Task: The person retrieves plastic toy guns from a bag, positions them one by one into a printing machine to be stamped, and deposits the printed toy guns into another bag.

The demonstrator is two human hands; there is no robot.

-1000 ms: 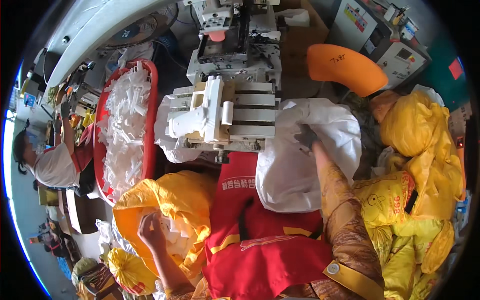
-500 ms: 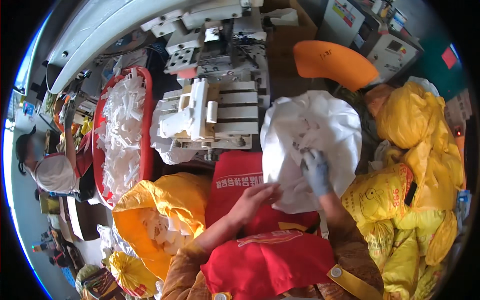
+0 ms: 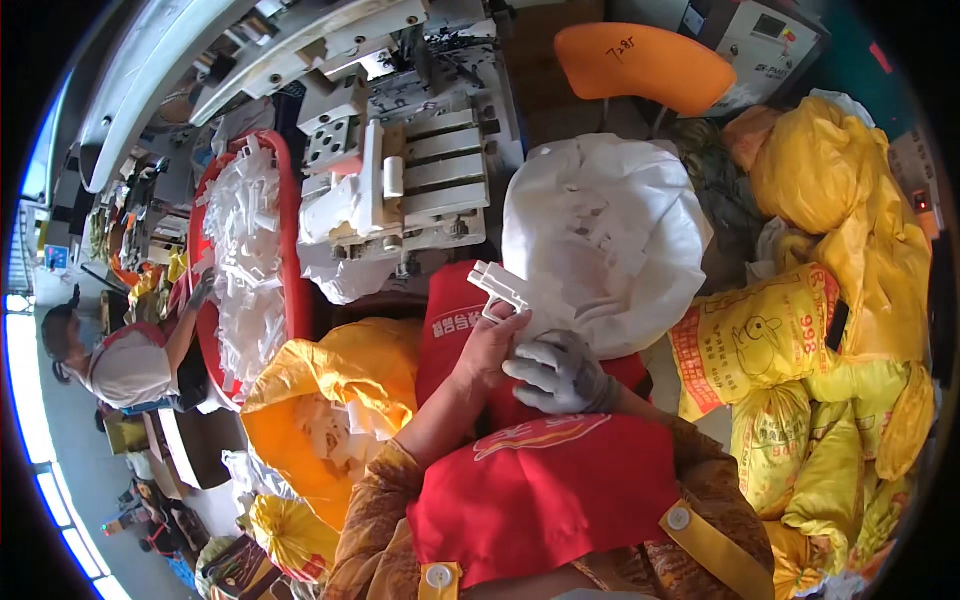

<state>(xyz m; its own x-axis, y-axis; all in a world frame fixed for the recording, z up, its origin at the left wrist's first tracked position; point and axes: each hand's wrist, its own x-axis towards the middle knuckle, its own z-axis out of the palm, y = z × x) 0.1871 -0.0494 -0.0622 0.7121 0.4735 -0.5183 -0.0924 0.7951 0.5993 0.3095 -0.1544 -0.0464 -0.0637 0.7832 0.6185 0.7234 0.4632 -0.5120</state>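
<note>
Head view: L hand (image 3: pixel 492 350) pinches white pistol-shaped part (image 3: pixel 503 288) at its lower end, nr white sack (image 3: pixel 672 235); gloved R hand (image 3: pixel 562 373) half-curled alongside, can't tell if holding; low, light pinch prob. best, upper faces clear

Red apron (image 3: pixel 555 500) — yellow straps (image 3: pixel 715 555) (white-buttoned), brown patterned sleeves (image 3: pixel 375 530), grey glove (image 3: pixel 575 372)

From the wearer's head I look steeply down through the left fisheye: the left hand (image 3: pixel 488 350) and right hand (image 3: pixel 562 372) close near mid-view, the red apron (image 3: pixel 545 505) nearer below, the machine (image 3: pixel 445 172) farther ahead.
</note>
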